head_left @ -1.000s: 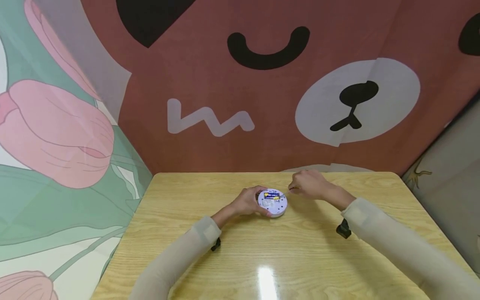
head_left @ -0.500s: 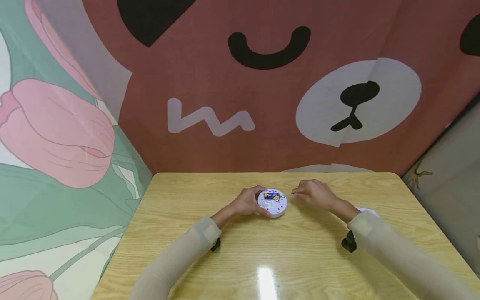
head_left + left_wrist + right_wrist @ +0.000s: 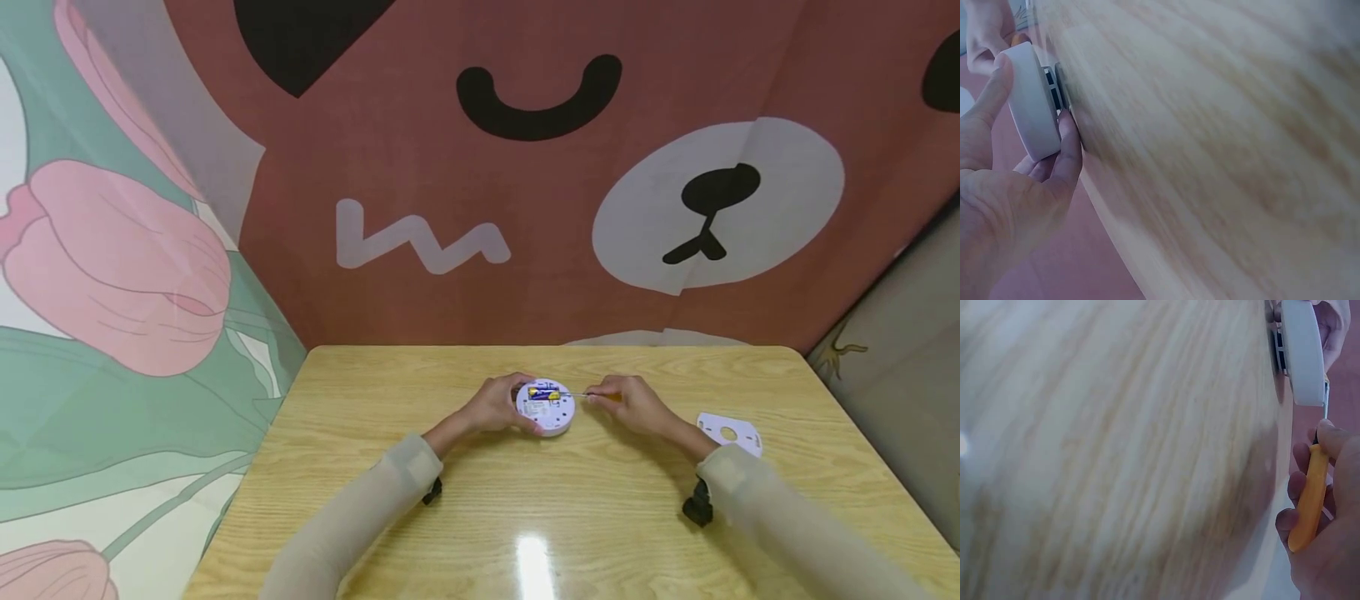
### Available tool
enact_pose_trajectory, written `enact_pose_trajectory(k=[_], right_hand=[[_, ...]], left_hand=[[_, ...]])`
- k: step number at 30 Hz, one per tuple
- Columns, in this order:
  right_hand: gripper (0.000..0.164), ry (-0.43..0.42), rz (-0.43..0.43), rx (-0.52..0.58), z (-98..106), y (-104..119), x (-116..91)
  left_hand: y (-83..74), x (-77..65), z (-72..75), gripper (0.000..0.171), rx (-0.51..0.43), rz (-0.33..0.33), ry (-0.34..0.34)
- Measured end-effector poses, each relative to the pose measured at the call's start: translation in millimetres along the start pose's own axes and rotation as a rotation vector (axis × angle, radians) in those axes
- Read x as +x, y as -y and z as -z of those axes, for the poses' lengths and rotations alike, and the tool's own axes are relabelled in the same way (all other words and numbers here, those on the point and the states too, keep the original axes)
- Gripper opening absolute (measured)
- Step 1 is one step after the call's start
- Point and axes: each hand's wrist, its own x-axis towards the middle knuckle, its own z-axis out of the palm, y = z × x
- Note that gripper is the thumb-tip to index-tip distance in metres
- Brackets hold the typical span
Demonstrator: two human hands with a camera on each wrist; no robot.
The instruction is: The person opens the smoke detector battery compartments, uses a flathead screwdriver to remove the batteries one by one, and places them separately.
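A round white smoke alarm (image 3: 547, 421) lies back side up on the table, its dark vents (image 3: 1054, 94) turned down towards the wood. Blue and yellow batteries (image 3: 543, 392) show in its open compartment. My left hand (image 3: 491, 403) grips the alarm's left side between thumb and fingers. From the right, my right hand (image 3: 633, 404) holds a screwdriver by its orange handle (image 3: 1311, 497), fingers curled round it. The thin metal shaft (image 3: 573, 394) points left, its tip at the batteries' right end. In the right wrist view, the alarm's edge hides the tip.
A white mounting plate (image 3: 708, 425) with a round hole lies on the wooden table (image 3: 420, 517), partly behind the right sleeve. A printed cloth (image 3: 420, 308) hangs right behind the table's far edge. Dark wrist cameras (image 3: 697, 504) hang below both cuffs.
My right hand has moved down and slightly right, bringing the screwdriver shaft flatter. The mounting plate has come into view beside the right forearm. My left hand and the smoke alarm stay put.
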Motion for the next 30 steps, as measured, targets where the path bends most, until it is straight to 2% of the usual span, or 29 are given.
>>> enact_pose_trajectory(k=[11,30], right_hand=[[0.020,0.022,-0.126,0.171,-3.6,2.9,-6.7],[0.025,0.045,-0.193,0.247,-3.0,-1.1,-10.3]], left_hand=[[-0.3,-1.5,0.1,0.099,-0.006,0.005,0.003],[0.9,-3.3,-0.4,0.099,-0.028,0.013,0.012]])
